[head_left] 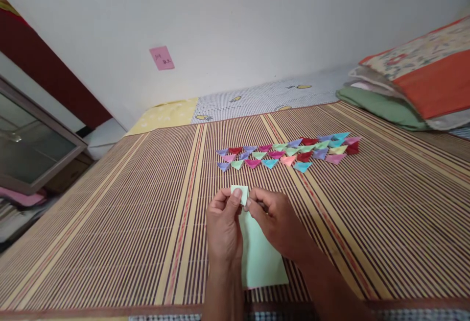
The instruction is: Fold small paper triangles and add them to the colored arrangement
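Note:
My left hand (223,223) and my right hand (276,220) are both pinched on a small pale green folded paper piece (240,193), thumbs pressed on it just above the striped bamboo mat (110,223). Under my wrists lies a pale green paper sheet (261,259), flat on the mat. Beyond my hands, several small folded paper triangles (290,152) in purple, red, pink, green and blue lie in rows on the mat.
A stack of folded pillows and bedding (414,86) sits at the far right. A pink note (162,58) is stuck on the white wall. A framed glass panel (29,144) leans at the left, beyond the mat's edge.

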